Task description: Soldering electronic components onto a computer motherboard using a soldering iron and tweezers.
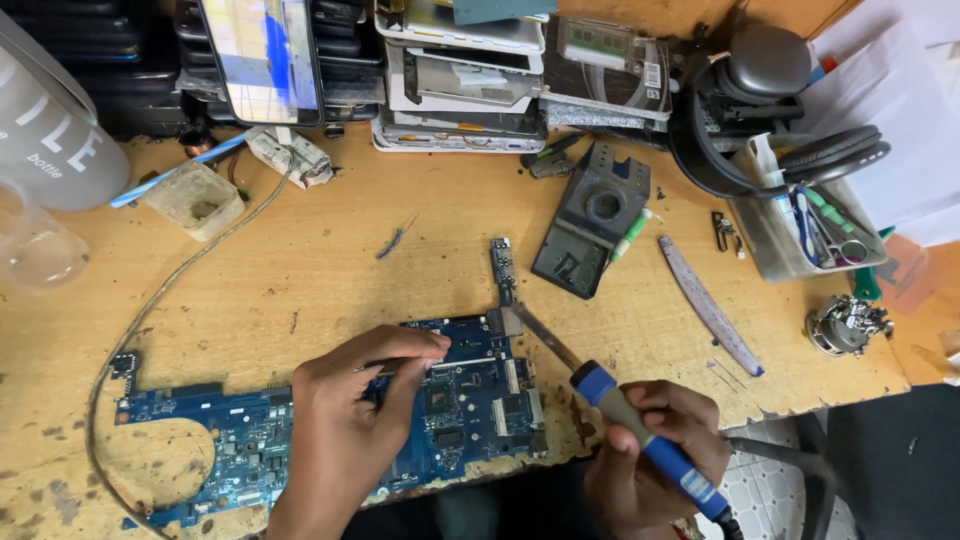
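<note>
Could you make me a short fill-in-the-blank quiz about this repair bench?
1. The right hand holds a soldering iron with a ____ handle.
2. The left hand rests on a blue ____ board.
3. The bench top is made of ____.
4. The black headphones lie at the bench's far ____ corner.

Missing words: blue; circuit; wood; right

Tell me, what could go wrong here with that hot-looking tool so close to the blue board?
1. The soldering iron in the right hand has its tip right at the blue circuit board; a slip might scorch nearby parts.
2. The left hand rests on the board, pinching a thin tool close to that tip, so fingers could get burned.
3. The board lies near the wooden table edge and might slide off.
</note>
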